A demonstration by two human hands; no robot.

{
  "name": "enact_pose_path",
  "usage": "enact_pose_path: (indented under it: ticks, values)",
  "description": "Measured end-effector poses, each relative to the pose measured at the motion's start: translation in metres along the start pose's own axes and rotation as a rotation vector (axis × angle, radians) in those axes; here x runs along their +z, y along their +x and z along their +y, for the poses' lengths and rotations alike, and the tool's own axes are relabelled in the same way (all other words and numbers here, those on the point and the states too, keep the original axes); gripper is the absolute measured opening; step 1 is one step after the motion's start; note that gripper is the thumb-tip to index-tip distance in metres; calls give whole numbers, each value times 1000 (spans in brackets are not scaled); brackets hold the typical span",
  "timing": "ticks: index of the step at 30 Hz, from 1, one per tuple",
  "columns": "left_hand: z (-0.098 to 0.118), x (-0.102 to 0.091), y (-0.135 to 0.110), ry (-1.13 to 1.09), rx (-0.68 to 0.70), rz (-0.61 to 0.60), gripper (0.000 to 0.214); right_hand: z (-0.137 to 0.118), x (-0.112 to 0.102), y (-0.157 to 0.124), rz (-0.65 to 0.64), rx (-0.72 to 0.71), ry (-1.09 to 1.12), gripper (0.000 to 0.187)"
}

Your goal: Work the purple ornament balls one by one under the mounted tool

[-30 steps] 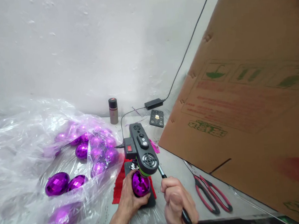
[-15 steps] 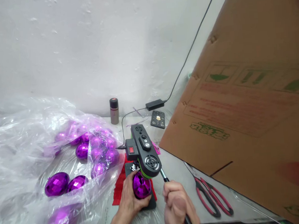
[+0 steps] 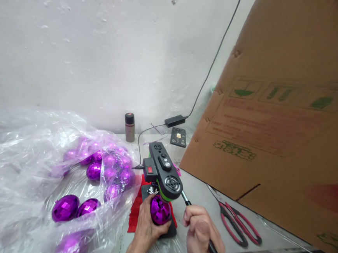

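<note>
My left hand (image 3: 147, 227) is wrapped round a shiny purple faceted ornament (image 3: 159, 210) and holds it on the base of a small black press machine (image 3: 163, 170). The ornament sits right under the machine's green-edged head. My right hand (image 3: 201, 233) is closed round the machine's black lever handle (image 3: 211, 248), which slants down from the head's right side. A red switch shows on the machine's left side.
A clear plastic bag (image 3: 21, 181) with several purple ornaments (image 3: 110, 170) lies at the left. A big cardboard sheet (image 3: 276, 122) leans at the right, with red-handled scissors (image 3: 238, 224) below it. A small bottle (image 3: 129, 127), a power adapter (image 3: 174, 121) and a black remote (image 3: 178, 136) stand near the wall.
The view has shifted slightly. Both hands keep their grips, and my right hand with the lever has barely moved.
</note>
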State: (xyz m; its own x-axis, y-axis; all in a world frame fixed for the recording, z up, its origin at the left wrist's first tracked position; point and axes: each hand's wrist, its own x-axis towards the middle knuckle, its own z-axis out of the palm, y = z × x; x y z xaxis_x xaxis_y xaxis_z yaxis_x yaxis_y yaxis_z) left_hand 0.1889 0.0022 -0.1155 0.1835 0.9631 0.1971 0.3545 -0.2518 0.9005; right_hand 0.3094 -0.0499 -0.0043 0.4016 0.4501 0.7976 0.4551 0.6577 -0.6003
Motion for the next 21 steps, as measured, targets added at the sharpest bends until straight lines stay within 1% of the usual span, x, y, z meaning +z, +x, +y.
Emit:
enact_pose_path:
  ticks: [6,11,15,21]
  values:
    - [8,-2,3,10,-36,-14,84,-7,5,6,48,12,9,45]
    - [6,2,3,1,-21,2,82,-12,12,10,93,41,10,46]
    - [6,4,2,-5,-15,11,83,-14,17,12,131,19,33,46]
    - [6,3,3,-2,-5,19,83,-12,17,10,142,9,38,47]
